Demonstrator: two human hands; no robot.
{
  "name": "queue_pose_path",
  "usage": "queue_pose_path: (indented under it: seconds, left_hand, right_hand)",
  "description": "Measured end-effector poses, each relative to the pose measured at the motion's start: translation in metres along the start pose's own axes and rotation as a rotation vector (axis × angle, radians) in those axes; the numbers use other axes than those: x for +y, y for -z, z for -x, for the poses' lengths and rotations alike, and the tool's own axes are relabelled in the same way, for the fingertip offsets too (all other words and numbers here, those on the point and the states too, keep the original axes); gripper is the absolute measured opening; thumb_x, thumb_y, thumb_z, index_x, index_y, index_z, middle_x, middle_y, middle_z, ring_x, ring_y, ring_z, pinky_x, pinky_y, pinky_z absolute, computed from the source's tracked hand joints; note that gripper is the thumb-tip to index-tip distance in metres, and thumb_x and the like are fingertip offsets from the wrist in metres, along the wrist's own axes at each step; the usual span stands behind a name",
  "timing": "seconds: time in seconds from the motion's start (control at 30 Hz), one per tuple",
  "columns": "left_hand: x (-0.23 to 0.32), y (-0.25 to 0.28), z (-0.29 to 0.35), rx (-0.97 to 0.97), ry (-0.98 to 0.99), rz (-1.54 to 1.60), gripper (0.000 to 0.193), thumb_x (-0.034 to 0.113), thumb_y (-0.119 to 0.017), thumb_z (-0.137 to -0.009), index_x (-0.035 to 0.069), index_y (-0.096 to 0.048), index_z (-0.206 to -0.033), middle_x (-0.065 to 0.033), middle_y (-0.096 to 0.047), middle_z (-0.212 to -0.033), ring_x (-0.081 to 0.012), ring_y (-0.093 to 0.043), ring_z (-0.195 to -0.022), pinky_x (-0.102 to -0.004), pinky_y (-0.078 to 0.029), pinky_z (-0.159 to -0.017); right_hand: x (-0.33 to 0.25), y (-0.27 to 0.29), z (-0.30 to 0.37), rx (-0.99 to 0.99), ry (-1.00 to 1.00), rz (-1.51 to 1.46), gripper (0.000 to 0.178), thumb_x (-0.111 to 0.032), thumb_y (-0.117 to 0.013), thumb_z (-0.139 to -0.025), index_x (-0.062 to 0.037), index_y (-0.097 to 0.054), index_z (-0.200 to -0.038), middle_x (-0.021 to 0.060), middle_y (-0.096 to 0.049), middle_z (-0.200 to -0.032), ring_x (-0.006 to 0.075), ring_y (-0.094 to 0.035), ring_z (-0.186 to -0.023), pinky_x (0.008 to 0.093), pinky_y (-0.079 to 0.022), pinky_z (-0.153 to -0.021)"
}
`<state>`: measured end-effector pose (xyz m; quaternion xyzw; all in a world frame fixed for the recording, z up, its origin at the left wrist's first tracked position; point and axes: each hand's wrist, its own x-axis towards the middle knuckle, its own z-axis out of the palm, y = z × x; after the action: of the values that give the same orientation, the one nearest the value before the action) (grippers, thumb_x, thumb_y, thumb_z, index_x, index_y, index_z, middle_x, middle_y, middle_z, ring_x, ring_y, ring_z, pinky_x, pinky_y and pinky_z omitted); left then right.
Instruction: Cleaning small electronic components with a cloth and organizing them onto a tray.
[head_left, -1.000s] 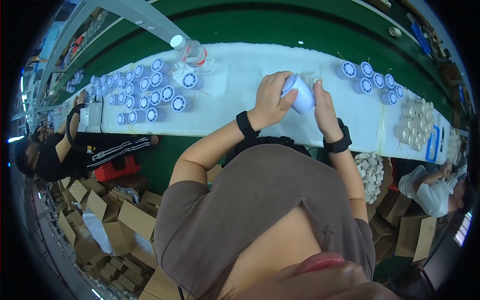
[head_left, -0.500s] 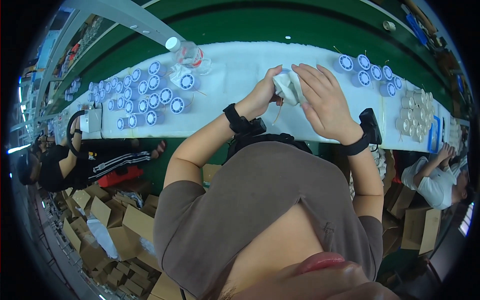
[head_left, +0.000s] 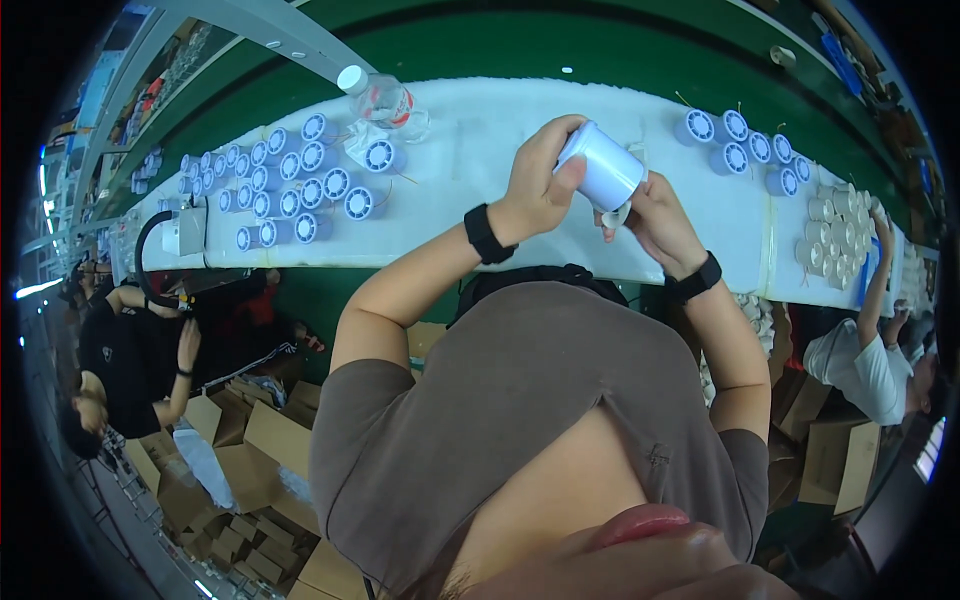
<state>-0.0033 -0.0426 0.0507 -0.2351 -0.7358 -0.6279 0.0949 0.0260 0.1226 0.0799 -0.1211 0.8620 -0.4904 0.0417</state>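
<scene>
My left hand (head_left: 540, 182) is wrapped round a smooth, pale lavender plastic cylinder (head_left: 608, 172), which is tilted above the white-covered table (head_left: 470, 215). At its lower right end, my right hand (head_left: 662, 218) has its fingers curled on a white cloth (head_left: 617, 215). Only bits of that cloth show, beneath the cylinder and behind its far edge. The cylinder's end faces are turned away or covered. To the left, the closest of several similar cylinders (head_left: 380, 156) stands with its slotted round end up and a thin wire at its side.
A clear bottle with a white cap (head_left: 385, 102) stands at the table's back left, beside crumpled white material. More lavender cylinders (head_left: 735, 157) and many cream-coloured ones (head_left: 842, 232) stand to the right. A grey box with a black hose (head_left: 185, 232) is far left. Co-workers are at both sides; cardboard boxes (head_left: 245, 475) lie below left.
The cylinder, mostly covered by cloth and hands before, now shows its smooth side. My right hand has dropped to its lower end with the cloth. The left co-worker has shifted.
</scene>
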Motion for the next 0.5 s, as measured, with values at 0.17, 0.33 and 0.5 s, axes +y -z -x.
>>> queue_pose_path:
  seconds: [0.17,0.33,0.5]
  left_hand:
    - [-0.002,0.02,-0.016,-0.277,-0.058,-0.109,0.045,0.037,-0.03,-0.085,-0.002,-0.045,-0.101,-0.0159,-0.054,-0.079,-0.0259,-0.053,-0.069,-0.0321,-0.042,-0.064]
    - [0.01,0.016,-0.019,-0.484,0.654,0.229,0.043,0.039,-0.036,-0.083,0.0,-0.045,-0.101,-0.0141,-0.054,-0.076,-0.0261,-0.054,-0.067,-0.031,-0.042,-0.062]
    - [0.018,0.002,-0.003,-0.163,0.141,0.016,0.045,0.042,-0.047,-0.077,0.003,-0.044,-0.101,-0.0122,-0.052,-0.072,-0.025,-0.052,-0.063,-0.0306,-0.042,-0.059]
  right_hand:
    - [0.0,-0.004,0.007,0.094,-0.138,-0.358,0.014,0.003,-0.041,-0.078,0.0031,-0.05,-0.089,0.0117,-0.055,-0.072,0.0179,-0.056,-0.062,0.03,-0.043,-0.05]
    - [-0.001,0.0,0.007,0.284,0.454,0.624,0.016,0.003,-0.039,-0.079,0.0017,-0.05,-0.09,0.0081,-0.056,-0.072,0.0189,-0.055,-0.062,0.0293,-0.043,-0.05]
    - [-0.005,-0.024,0.016,0.169,-0.013,-0.261,0.015,-0.003,-0.042,-0.079,0.0004,-0.05,-0.091,0.0083,-0.055,-0.072,0.0212,-0.054,-0.058,0.0304,-0.044,-0.05]
